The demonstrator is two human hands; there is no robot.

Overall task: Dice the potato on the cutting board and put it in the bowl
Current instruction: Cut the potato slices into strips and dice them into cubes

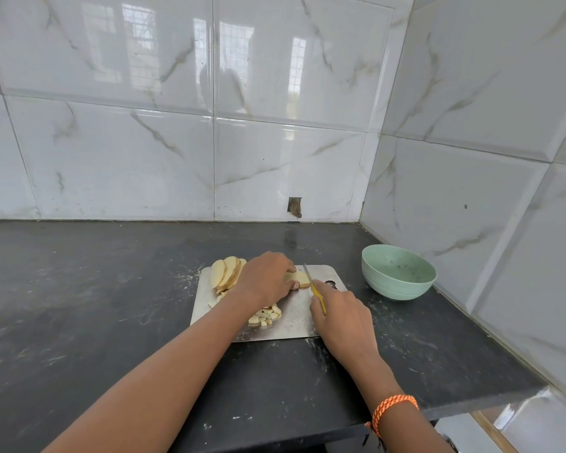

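I see cutting board (294, 325) mid worktop (79, 305); bowl (398, 271) to its right; slices (226, 273) back-left on board, dice (264, 316) nearer me.

Potato (299, 278) part-diced on board (294, 318); bowl (397, 272) seemingly empty.

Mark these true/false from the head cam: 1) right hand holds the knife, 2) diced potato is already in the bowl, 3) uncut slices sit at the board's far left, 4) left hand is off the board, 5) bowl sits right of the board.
1. The right hand grips the yellow-handled knife. True.
2. Diced potato is in the green bowl. False: no potato shows inside it; the diced pieces lie on the cutting board.
3. Uncut potato slices are stacked at the board's far left. True.
4. The left hand is off the board. False: it holds down the potato piece being cut.
5. The bowl sits right of the board. True.
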